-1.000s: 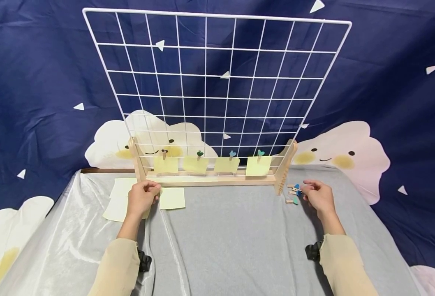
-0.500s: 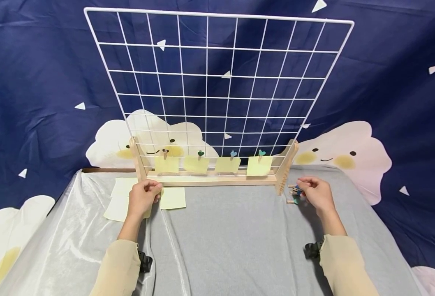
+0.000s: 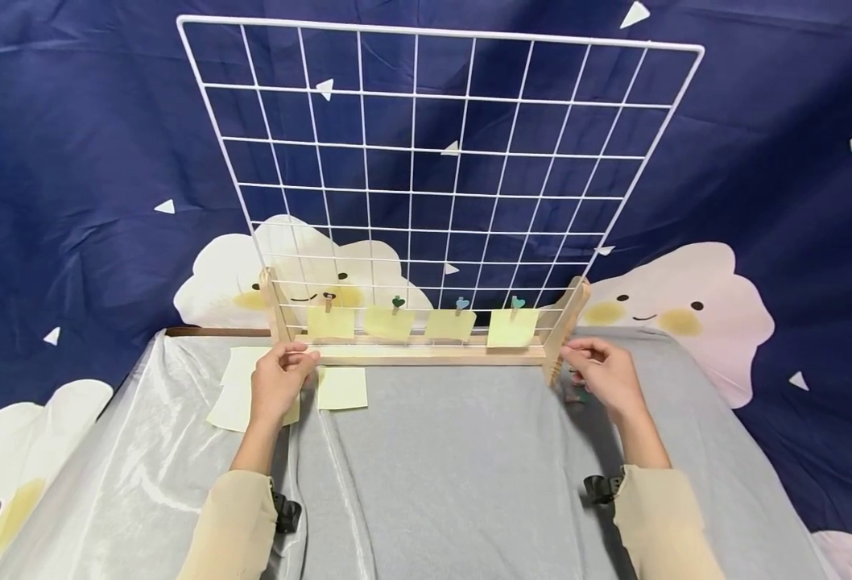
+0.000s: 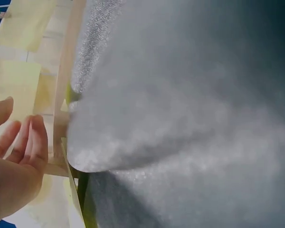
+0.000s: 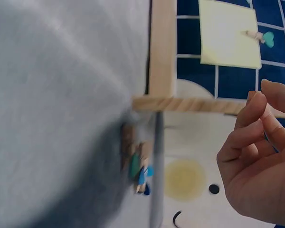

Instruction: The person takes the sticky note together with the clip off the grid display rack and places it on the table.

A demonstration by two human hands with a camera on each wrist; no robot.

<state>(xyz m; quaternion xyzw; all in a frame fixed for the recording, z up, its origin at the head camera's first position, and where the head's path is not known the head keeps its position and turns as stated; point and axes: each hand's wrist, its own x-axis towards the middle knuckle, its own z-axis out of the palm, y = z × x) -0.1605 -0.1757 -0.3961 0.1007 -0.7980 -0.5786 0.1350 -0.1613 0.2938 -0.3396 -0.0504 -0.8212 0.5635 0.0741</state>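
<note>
My left hand (image 3: 275,385) is at the left end of the rack's wooden base (image 3: 433,355), its fingers loosely bent; in the left wrist view the hand (image 4: 19,156) shows nothing between thumb and fingers. My right hand (image 3: 609,383) is beside the rack's right wooden foot (image 3: 565,334). In the right wrist view this hand (image 5: 261,156) has loosely curled fingers, thumb and forefinger tips close together, no object visible between them; contact with the foot is unclear. Small heart clips (image 5: 141,173) lie below it, partly hidden in the head view.
A white wire grid (image 3: 411,192) stands in the wooden feet. Four heart clips hold yellow notes (image 3: 449,325) along its bottom. A loose yellow note (image 3: 342,388) lies right of my left hand, more paper (image 3: 237,395) left of it, on grey cloth (image 3: 462,467).
My right hand has moved left from the loose clips to the rack's right foot. My left hand has shifted slightly up along the base. The head view has shifted a little.
</note>
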